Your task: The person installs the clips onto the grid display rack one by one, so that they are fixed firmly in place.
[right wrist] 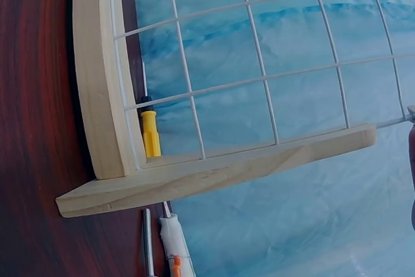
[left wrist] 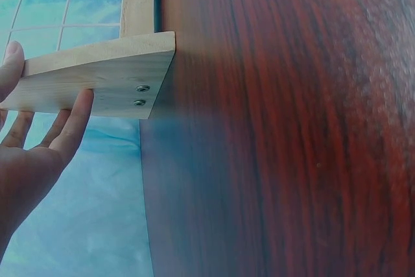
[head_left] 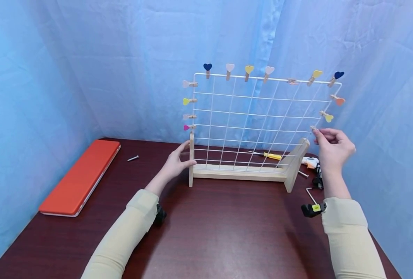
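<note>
A white wire grid (head_left: pixel 248 120) stands in a wooden stand (head_left: pixel 241 172), its top and sides lined with small wooden clothespins bearing coloured hearts, such as a navy one (head_left: pixel 208 68) and a yellow one (head_left: pixel 249 70). My left hand (head_left: pixel 174 162) holds the stand's left side board (head_left: pixel 191 170), thumb on the front edge and fingers against the outer face. Two screw heads (left wrist: pixel 141 89) show low on that board in the left wrist view. At the grid's right edge, above the right side board (head_left: pixel 295 166), my right hand (head_left: pixel 335 149) pinches a clothespin (head_left: pixel 313 128); its heart is hidden by the fingers.
An orange case (head_left: pixel 82 176) lies on the left of the dark red table (head_left: pixel 227 232), with a bolt (head_left: pixel 133 158) near it. A yellow screwdriver (head_left: pixel 272 155) lies behind the grid. To the right are another bolt (head_left: pixel 303 174), a white-and-orange tool (head_left: pixel 310 162) and a hex key (head_left: pixel 311 195).
</note>
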`<state>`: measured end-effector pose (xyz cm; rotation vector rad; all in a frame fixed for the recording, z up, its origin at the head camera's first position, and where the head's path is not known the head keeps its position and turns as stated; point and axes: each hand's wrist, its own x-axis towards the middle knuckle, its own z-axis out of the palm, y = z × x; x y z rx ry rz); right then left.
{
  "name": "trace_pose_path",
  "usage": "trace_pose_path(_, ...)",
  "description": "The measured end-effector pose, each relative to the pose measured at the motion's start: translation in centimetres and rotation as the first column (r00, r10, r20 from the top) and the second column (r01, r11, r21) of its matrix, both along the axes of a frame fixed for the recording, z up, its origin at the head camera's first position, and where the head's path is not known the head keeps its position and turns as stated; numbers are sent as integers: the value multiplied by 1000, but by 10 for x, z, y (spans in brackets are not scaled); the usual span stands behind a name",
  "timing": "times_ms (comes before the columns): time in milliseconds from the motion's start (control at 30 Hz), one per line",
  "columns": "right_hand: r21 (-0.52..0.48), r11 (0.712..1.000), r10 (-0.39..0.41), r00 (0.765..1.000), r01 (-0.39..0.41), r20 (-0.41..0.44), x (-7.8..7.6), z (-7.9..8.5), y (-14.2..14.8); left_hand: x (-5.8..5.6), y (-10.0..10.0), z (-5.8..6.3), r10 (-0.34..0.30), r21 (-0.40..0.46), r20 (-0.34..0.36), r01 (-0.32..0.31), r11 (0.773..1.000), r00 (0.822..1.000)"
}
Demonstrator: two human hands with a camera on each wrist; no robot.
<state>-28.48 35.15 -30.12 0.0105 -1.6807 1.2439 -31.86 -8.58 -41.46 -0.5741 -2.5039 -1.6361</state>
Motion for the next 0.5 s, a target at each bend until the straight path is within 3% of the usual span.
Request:
trace_pose_path(133, 36, 999, -31, 999, 31, 6, 2, -2, 1, 7, 2, 9, -14, 5, 11, 14, 1000, 1000)
trace_pose_path(333, 98, 984, -152, 988, 152, -7, 12, 7, -9, 23, 3, 27, -32, 16, 24, 31, 999, 999)
trace_pose_path(400, 115, 985, -127, 991, 130, -30, 18, 16, -19, 21, 2, 26, -36, 25, 28, 35, 999, 999)
trace_pose_path(500, 187, 982, 16, 999, -7, -46, 28, 36, -39, 13, 1, 16, -41, 32, 30, 40, 999, 999)
